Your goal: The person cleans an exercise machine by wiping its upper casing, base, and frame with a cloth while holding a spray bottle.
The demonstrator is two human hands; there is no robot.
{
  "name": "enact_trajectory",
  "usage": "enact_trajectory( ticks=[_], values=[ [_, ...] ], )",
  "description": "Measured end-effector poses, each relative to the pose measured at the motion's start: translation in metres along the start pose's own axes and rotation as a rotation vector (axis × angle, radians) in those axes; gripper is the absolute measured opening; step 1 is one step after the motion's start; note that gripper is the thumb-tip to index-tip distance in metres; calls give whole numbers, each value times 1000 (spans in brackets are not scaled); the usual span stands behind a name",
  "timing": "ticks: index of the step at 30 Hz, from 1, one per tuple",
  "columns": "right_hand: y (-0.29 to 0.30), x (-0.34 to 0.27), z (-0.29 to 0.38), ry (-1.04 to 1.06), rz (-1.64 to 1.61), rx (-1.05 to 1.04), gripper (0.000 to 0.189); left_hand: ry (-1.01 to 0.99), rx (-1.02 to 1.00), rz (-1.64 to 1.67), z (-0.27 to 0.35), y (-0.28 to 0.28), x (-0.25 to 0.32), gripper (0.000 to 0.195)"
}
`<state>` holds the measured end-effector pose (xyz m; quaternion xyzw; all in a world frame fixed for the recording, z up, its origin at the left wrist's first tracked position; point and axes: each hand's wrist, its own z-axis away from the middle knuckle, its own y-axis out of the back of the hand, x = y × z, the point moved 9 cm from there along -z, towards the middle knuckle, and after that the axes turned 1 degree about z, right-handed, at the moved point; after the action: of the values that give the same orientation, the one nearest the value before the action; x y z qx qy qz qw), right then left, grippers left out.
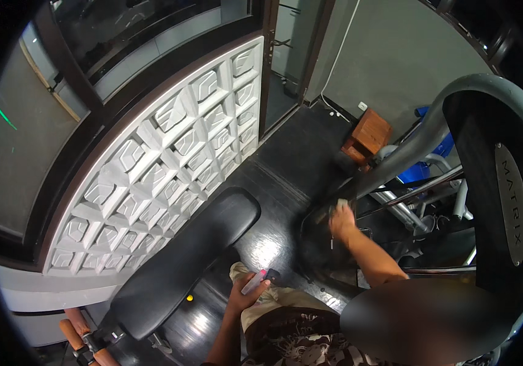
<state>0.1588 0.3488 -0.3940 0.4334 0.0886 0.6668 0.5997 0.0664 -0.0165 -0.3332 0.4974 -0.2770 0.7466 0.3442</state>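
Observation:
My left hand [246,295] is closed around a small translucent bottle [253,282] with pink and dark parts at its upper end, held over my light trousers. My right hand [342,223] reaches forward with a small pale piece [342,202], perhaps a cloth or sponge, in its fingers. It is beside the dark lower panel [323,242] of a Matrix gym machine [511,203]; whether it touches the panel cannot be told. A blurred oval hides part of the right side near my upper arm.
A black padded bench [188,261] runs along the white patterned wall [188,142] on the left. Orange-brown grips [71,334] show at lower left. A small wooden stool or box [371,132] stands near the grey wall, beside blue items [414,171]. A yellow ball-like object [190,298] is near the bench.

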Motion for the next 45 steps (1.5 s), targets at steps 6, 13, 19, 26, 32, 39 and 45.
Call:
enact_trajectory(
  ticks=[6, 13, 19, 26, 32, 39, 45],
  values=[
    [46, -12, 40, 63, 202, 114, 43, 3, -48, -55, -2, -27, 18, 18],
    [-30, -108, 93, 324, 134, -183, 41, -184, -107, -53, -2, -56, 25, 19],
    [22, 41, 12, -172, -133, 150, 39, -173, -256, -74, -1, -89, 45, 17],
    [32, -27, 103, 0, 63, 204, 34, -135, -252, -2, 0, -74, 25, 19],
    [-34, -115, 228, 172, 44, 50, 37, -33, -237, 26, -13, -68, 21, 27],
    [-5, -85, 187, 185, -20, 44, 30, -73, -254, -62, -24, -65, 27, 28],
    [77, 79, 78, -294, -573, 645, 22, -113, -243, -60, -28, -55, 53, 25]
  ],
)
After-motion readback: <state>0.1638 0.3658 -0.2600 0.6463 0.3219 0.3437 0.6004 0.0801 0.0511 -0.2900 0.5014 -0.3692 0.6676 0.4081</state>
